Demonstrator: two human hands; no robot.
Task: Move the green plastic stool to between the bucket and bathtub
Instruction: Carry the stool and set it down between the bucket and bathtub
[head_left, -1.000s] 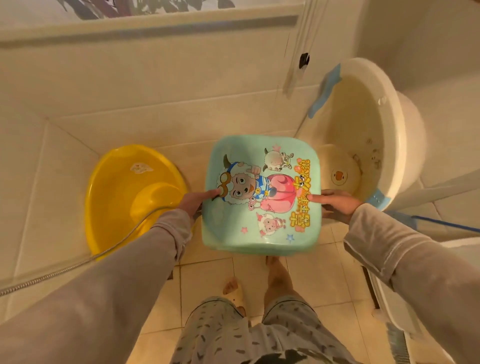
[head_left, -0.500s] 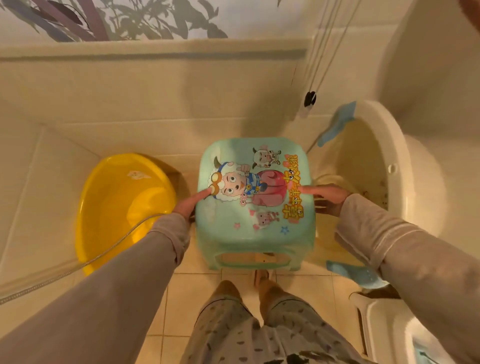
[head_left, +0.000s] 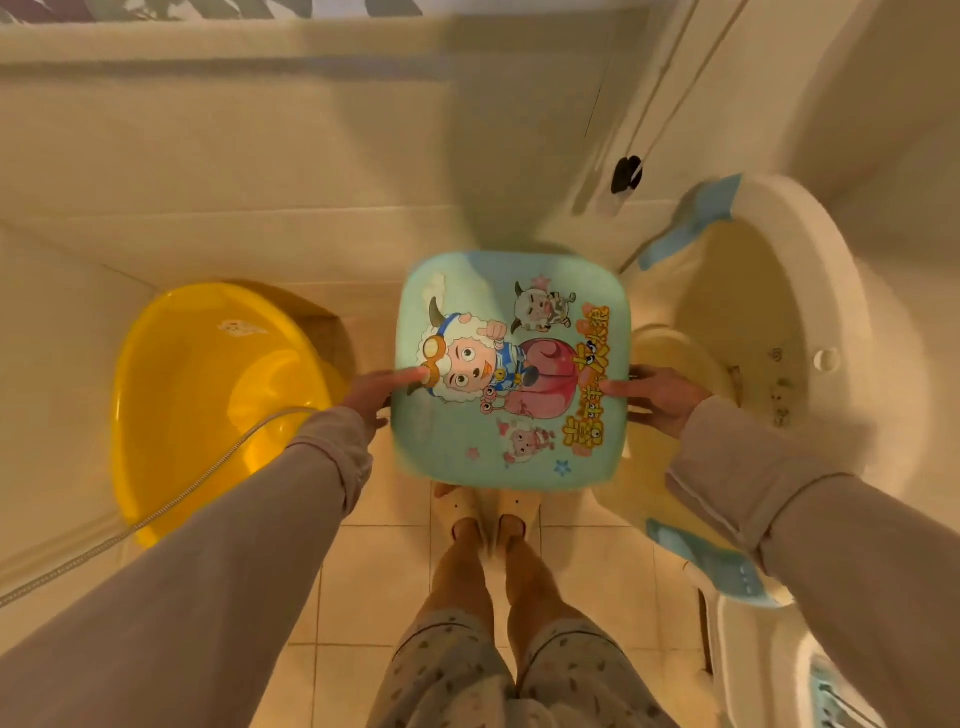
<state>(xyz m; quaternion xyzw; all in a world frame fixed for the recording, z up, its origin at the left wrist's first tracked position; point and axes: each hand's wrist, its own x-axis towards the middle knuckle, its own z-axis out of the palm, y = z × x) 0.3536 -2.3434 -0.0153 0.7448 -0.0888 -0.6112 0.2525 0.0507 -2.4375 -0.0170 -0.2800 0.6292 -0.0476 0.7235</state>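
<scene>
Placement step: both hands, left hand (head_left: 371, 392) and right hand (head_left: 657, 397), grip green plastic stool (head_left: 511, 374) between yellow bucket (head_left: 208, 405) at 9 o'clock and baby bathtub (head_left: 810, 312) at 3 o'clock; next, lower to floor.

You are looking at a mint-green stool (head_left: 511, 374) printed with cartoon sheep and orange lettering, a bright yellow bucket (head_left: 208, 395), a cream bathtub (head_left: 810, 291) with pale-blue trim, beige floor tiles (head_left: 363, 587).

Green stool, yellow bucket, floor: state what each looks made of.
Green stool: looks like moulded plastic, smooth with a slight sheen, rounded corners and a printed cartoon on the seat. Yellow bucket: glossy, slightly translucent plastic, going by the bright highlights on its inner wall. Floor: probably glazed ceramic tile, given the square grid of grout lines.
</scene>
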